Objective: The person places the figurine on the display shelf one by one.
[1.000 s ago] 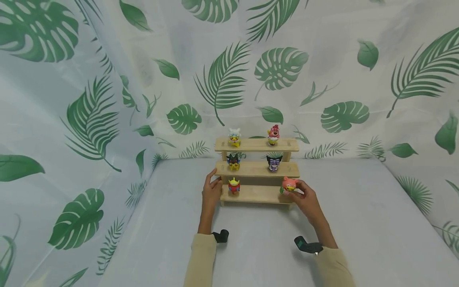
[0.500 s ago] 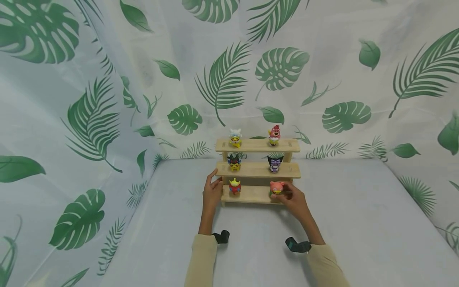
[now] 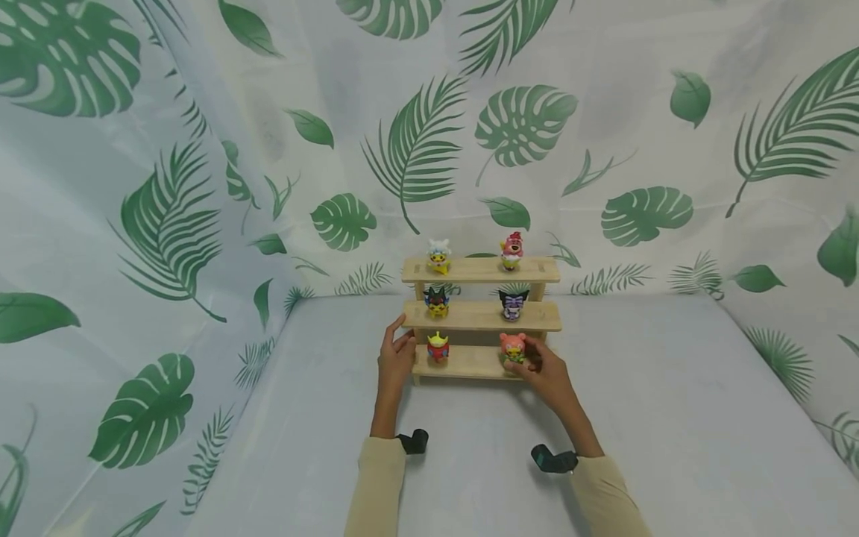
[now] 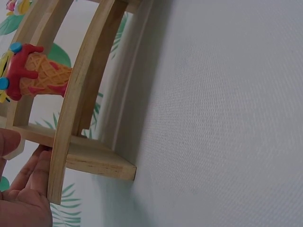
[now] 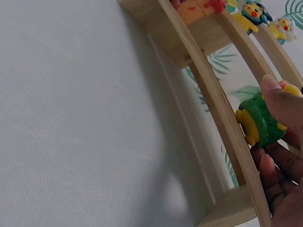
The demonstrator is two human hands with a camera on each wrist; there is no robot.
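Note:
In the head view, a three-tier wooden display shelf (image 3: 463, 361) bears small toy figures. At the right of its bottom tier, my right hand (image 3: 546, 369) pinches a pink-headed figurine (image 3: 513, 344) between thumb and fingers. In the right wrist view, this figurine's green body (image 5: 265, 120) has its yellow feet right at the board, and the fingers are behind it. My left hand (image 3: 397, 358) holds the shelf's left end, index finger up at the middle board. On the bottom left stands a red figurine with a yellow head (image 3: 438, 347), with a waffle-cone lower body (image 4: 45, 75) in the left wrist view.
A white-capped figurine (image 3: 439, 256) and a red-and-pink one (image 3: 511, 252) stand on the top tier. Below them are a black-eared yellow figurine (image 3: 437, 303) and a purple-and-black one (image 3: 513, 306). Leaf-printed cloth (image 3: 429, 45) hangs behind the pale table (image 3: 470, 462).
My right hand has moved left along the bottom tier with the pink-headed figurine, from the shelf's right end to below the purple-and-black one. The figurine has turned to face forward. My left hand stays put.

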